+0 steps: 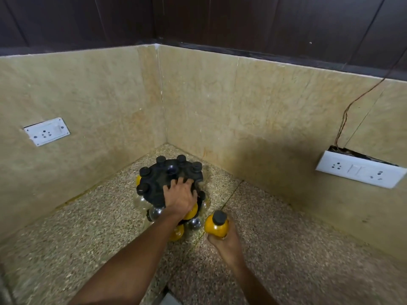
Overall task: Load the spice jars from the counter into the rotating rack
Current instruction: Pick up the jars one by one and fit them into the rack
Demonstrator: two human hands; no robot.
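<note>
No writing is legible on any jar. Your left hand (180,198) rests with fingers spread on the black rotating rack (164,183) at frame centre on the desk (286,249). Your right hand (224,241) grips a black-capped yellow spice jar (217,225) just right of the rack.

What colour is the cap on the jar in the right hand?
Black, on the yellow-filled jar gripped by the right hand; head view.

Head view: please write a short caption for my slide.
Left hand rests on the rotating rack; right hand holds a yellow spice jar.
</note>
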